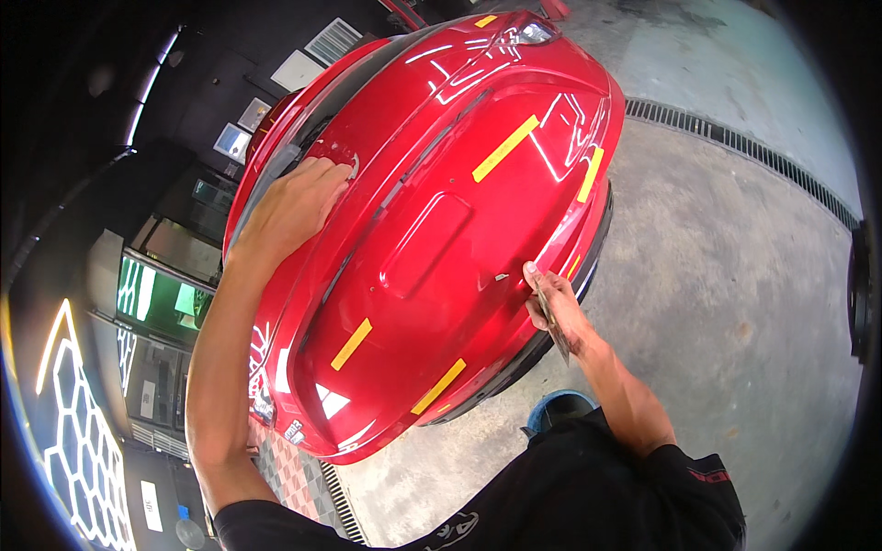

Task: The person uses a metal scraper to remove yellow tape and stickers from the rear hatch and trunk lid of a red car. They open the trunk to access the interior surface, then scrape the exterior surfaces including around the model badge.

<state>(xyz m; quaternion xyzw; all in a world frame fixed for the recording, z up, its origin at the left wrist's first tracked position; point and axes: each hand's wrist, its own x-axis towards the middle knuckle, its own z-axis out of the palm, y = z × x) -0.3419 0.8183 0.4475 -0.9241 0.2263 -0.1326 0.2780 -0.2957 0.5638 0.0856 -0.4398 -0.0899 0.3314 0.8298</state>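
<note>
Near right, the right hand (pixel 569 319) is clasping a thin flat card (pixel 554 328) beside the red car (pixel 404 344), a dipping corner risking scratched paint, while farther left the left hand (pixel 294 207) is resting on the bodywork, fingers curling, contents unreadable, smooth curvature risking a slip.

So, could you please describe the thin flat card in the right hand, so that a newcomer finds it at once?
Find the large glossy red car in mid-view. At its lower right edge is the person's bare right hand. The thin, flat, dull greyish-brown card is held there; unlike the long yellow strips, it does not lie on the paint.
</note>
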